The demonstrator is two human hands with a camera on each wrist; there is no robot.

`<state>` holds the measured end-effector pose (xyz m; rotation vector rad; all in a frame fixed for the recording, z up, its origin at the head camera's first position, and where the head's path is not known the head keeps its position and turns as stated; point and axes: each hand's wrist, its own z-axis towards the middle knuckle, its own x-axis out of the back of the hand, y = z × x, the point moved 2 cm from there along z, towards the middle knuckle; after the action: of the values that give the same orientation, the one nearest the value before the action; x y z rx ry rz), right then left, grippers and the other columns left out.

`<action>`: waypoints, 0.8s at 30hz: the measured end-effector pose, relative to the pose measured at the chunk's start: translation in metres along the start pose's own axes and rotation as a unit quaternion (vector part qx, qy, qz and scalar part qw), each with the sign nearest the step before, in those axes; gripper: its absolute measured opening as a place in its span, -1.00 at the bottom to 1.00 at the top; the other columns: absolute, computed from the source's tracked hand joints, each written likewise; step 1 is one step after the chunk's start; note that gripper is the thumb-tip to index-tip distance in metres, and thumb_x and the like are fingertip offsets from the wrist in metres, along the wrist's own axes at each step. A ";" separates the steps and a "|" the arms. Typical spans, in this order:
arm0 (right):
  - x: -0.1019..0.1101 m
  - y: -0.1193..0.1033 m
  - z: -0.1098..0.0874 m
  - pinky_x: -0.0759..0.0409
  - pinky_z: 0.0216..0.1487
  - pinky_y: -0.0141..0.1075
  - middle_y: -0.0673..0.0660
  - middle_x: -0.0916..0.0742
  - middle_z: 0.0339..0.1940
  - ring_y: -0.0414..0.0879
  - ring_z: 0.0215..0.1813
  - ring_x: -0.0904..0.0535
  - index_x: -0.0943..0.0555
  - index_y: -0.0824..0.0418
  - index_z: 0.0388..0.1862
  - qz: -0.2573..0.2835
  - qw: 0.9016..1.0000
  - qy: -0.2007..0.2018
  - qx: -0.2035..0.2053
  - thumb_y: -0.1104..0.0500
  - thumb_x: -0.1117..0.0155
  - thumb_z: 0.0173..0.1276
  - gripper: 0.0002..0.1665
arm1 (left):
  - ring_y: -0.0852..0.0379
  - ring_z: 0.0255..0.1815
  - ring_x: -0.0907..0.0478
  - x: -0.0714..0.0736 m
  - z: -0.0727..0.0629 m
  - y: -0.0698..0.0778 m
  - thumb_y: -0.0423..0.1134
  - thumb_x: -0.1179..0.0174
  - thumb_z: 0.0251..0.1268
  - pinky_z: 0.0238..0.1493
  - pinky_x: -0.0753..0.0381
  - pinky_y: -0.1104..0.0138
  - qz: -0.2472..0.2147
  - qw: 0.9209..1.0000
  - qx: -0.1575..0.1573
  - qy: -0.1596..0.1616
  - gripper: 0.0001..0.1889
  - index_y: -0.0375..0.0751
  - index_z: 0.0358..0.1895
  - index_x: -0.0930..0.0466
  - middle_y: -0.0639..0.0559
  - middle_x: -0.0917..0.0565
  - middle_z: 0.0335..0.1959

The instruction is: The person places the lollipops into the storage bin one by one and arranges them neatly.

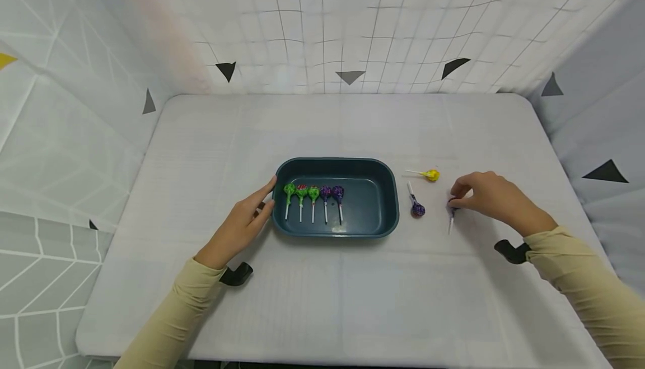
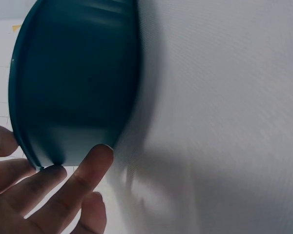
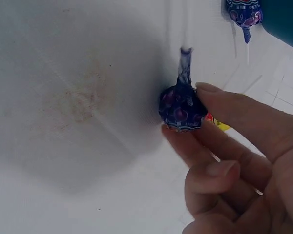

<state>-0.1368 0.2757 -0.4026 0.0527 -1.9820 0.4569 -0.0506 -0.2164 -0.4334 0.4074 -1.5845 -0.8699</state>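
Note:
My left hand (image 1: 243, 224) rests its fingers against the left end of a dark teal tray (image 1: 363, 233); the left wrist view shows the fingertips (image 2: 100, 155) on its outer wall and rim. Inside, three green-wrapped lollipops (image 1: 289, 190) and two purple ones (image 1: 338, 192) lie in a row, sticks toward me. On the right, my right hand (image 1: 491, 198) pinches another purple lollipop (image 3: 181, 108) by its wrapped head between thumb and fingers, its stick pointing toward me. Left of that hand lie a loose purple lollipop (image 1: 417, 209) and a yellow one (image 1: 431, 175).
A white cloth covers the table (image 1: 302, 302). White sheets with grid lines and dark triangles hang at the back (image 1: 322, 33) and along both sides. Each wrist carries a black camera mount, such as the right one (image 1: 512, 252).

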 end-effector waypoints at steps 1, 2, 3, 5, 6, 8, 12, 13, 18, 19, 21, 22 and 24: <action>0.000 0.000 0.000 -0.63 -0.08 0.13 0.16 -0.85 -0.18 0.16 -0.05 -0.73 -0.80 0.21 -0.17 0.002 1.000 0.000 0.005 0.10 -0.54 0.28 -0.76 | 0.01 -0.05 -0.71 0.000 0.000 0.000 -0.17 0.05 0.71 0.02 -0.67 0.08 -0.001 1.000 -0.001 0.000 -0.41 -0.06 0.68 -0.07 -0.10 -0.37 0.58; 0.000 0.000 0.000 -0.63 -0.07 0.13 0.16 -0.85 -0.17 0.16 -0.04 -0.73 -0.80 0.21 -0.16 0.005 1.000 0.000 0.007 0.11 -0.54 0.27 -0.77 | 0.01 -0.04 -0.71 0.000 0.000 0.000 -0.17 0.05 0.71 0.02 -0.67 0.08 -0.001 1.000 -0.002 0.000 -0.41 -0.07 0.68 -0.07 -0.11 -0.37 0.58; -0.001 0.000 0.000 -0.63 -0.07 0.13 0.16 -0.85 -0.17 0.15 -0.04 -0.73 -0.80 0.20 -0.16 0.006 1.000 0.000 0.009 0.11 -0.54 0.27 -0.77 | 0.00 -0.03 -0.71 0.000 0.000 0.000 -0.17 0.05 0.71 0.03 -0.67 0.07 -0.002 1.000 -0.002 0.000 -0.41 -0.06 0.68 -0.07 -0.11 -0.37 0.58; -0.001 0.001 0.000 -0.63 -0.06 0.13 0.16 -0.85 -0.15 0.14 -0.04 -0.73 -0.80 0.20 -0.14 0.007 1.000 -0.003 0.011 0.12 -0.55 0.27 -0.76 | 0.00 -0.03 -0.71 0.000 0.000 0.000 -0.17 0.05 0.71 0.03 -0.67 0.07 -0.002 1.000 -0.001 0.000 -0.41 -0.07 0.68 -0.07 -0.12 -0.38 0.57; -0.001 0.001 0.000 -0.64 -0.07 0.12 0.17 -0.85 -0.14 0.14 -0.04 -0.73 -0.80 0.20 -0.13 0.007 1.000 -0.005 0.011 0.12 -0.55 0.26 -0.75 | 0.00 -0.04 -0.71 0.000 0.000 0.000 -0.17 0.05 0.72 0.02 -0.67 0.07 -0.001 1.000 0.000 -0.001 -0.41 -0.07 0.68 -0.07 -0.12 -0.38 0.57; -0.002 0.003 0.000 -0.64 -0.08 0.11 0.17 -0.85 -0.13 0.13 -0.05 -0.72 -0.81 0.21 -0.11 0.006 1.000 -0.009 0.011 0.12 -0.55 0.25 -0.73 | 0.00 -0.05 -0.71 0.000 0.000 0.000 -0.16 0.05 0.72 0.02 -0.66 0.08 0.000 1.000 0.001 -0.001 -0.41 -0.06 0.68 -0.07 -0.12 -0.39 0.57; -0.002 0.006 -0.001 -0.64 -0.09 0.10 0.17 -0.84 -0.12 0.11 -0.06 -0.72 -0.81 0.22 -0.07 0.006 1.000 -0.019 0.005 0.13 -0.55 0.26 -0.71 | 0.01 -0.06 -0.71 0.000 0.000 0.000 -0.16 0.05 0.71 0.00 -0.66 0.08 0.002 1.000 0.001 0.000 -0.41 -0.07 0.68 -0.07 -0.14 -0.41 0.55; -0.002 0.006 -0.001 -0.64 -0.09 0.09 0.16 -0.85 -0.11 0.10 -0.06 -0.71 -0.81 0.22 -0.07 0.007 1.000 -0.020 0.003 0.14 -0.55 0.26 -0.71 | 0.01 -0.06 -0.70 0.000 0.000 0.000 -0.16 0.05 0.71 0.00 -0.66 0.08 0.002 1.000 0.001 0.000 -0.41 -0.07 0.68 -0.07 -0.15 -0.42 0.54; -0.003 0.007 0.000 -0.65 -0.12 0.04 0.14 -0.85 -0.12 0.03 -0.10 -0.70 -0.81 0.20 -0.08 0.010 1.000 -0.023 0.002 0.15 -0.54 0.26 -0.74 | 0.02 -0.07 -0.70 -0.001 0.000 0.000 -0.16 0.05 0.71 -0.02 -0.65 0.09 0.002 1.000 0.007 -0.003 -0.41 -0.07 0.68 -0.07 -0.15 -0.45 0.52; -0.004 0.007 0.000 -0.65 -0.12 0.04 0.14 -0.85 -0.12 0.03 -0.11 -0.70 -0.81 0.20 -0.08 0.010 1.000 -0.023 0.002 0.15 -0.54 0.26 -0.74 | 0.02 -0.07 -0.70 -0.001 0.000 -0.001 -0.16 0.05 0.72 -0.02 -0.65 0.09 0.003 1.000 0.007 -0.003 -0.41 -0.07 0.68 -0.07 -0.16 -0.44 0.52; -0.004 0.007 0.000 -0.65 -0.12 0.04 0.13 -0.85 -0.13 0.02 -0.11 -0.70 -0.82 0.20 -0.09 0.009 1.000 -0.021 0.005 0.15 -0.54 0.26 -0.74 | 0.01 -0.05 -0.70 -0.001 0.000 -0.001 -0.16 0.05 0.72 -0.01 -0.66 0.09 0.002 1.000 0.006 -0.004 -0.41 -0.07 0.68 -0.07 -0.15 -0.43 0.53; -0.004 0.007 0.000 -0.65 -0.13 0.03 0.13 -0.85 -0.13 0.01 -0.11 -0.70 -0.82 0.19 -0.09 0.009 1.000 -0.021 0.007 0.14 -0.54 0.26 -0.74 | 0.01 -0.05 -0.71 -0.001 0.000 -0.001 -0.17 0.05 0.71 -0.01 -0.66 0.09 0.001 1.000 0.005 -0.003 -0.41 -0.07 0.68 -0.07 -0.16 -0.44 0.53; -0.003 0.007 0.000 -0.65 -0.14 0.02 0.13 -0.85 -0.14 0.01 -0.12 -0.70 -0.82 0.20 -0.10 0.010 1.000 -0.019 0.012 0.13 -0.55 0.26 -0.74 | 0.00 -0.04 -0.71 -0.001 0.000 -0.001 -0.17 0.05 0.72 0.00 -0.66 0.08 0.000 1.000 0.003 -0.003 -0.41 -0.07 0.68 -0.07 -0.15 -0.43 0.54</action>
<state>-0.1371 0.2821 -0.4078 0.0583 -2.0159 0.4959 -0.0509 -0.2163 -0.4344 0.4086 -1.5939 -0.8674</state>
